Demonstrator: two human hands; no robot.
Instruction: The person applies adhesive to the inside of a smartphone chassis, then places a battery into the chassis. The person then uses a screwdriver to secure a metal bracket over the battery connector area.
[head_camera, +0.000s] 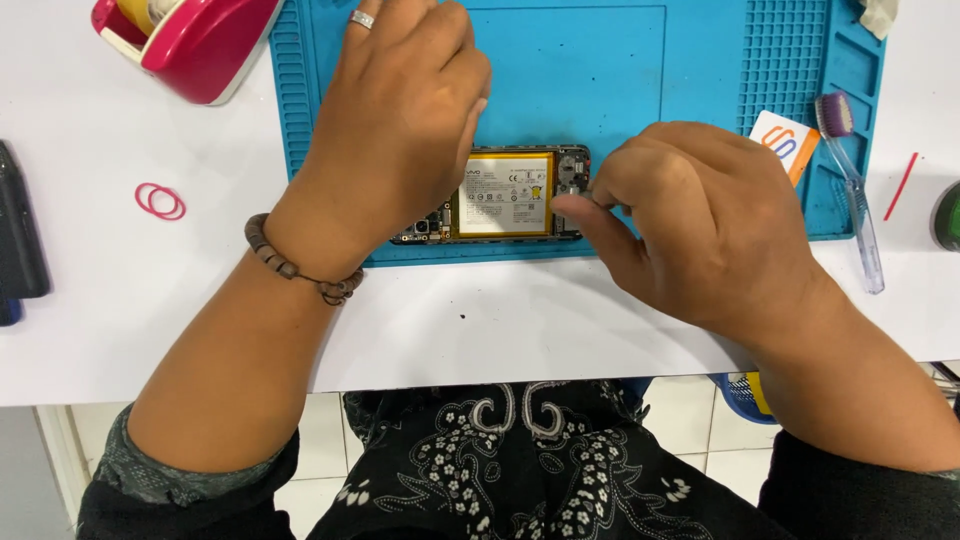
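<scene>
Looking down from my head camera, I had one opened phone (510, 195) lying near the front edge of the blue work mat (600, 60), its back cover off and its single battery (505, 195) showing. My left hand (400, 120) lay curled over the phone's left end, fingers bent down onto it and hiding that end; I could not tell whether it gripped the frame or only pressed on it. My right hand (700, 220) was pinched together at the phone's right end, thumb and forefinger tips meeting just beside the small board there; whatever they nipped was too small to make out.

Open room lay mostly behind the phone, where the mat's flat middle was bare up to its far edge. In front, only a narrow strip of mat separated the phone from the white table (480, 320), and the table's own front edge ran just under my forearms.

Counted out: two pink rubber bands (160, 201) overlapping on the table well to the left, one pink tape dispenser (190, 40) at the mat's far left corner, one orange and white card (787, 142) on the mat's right side, one clear-handled toothbrush (855, 190) crossing the mat's right edge, and one thin red stick (901, 186) beyond it.
</scene>
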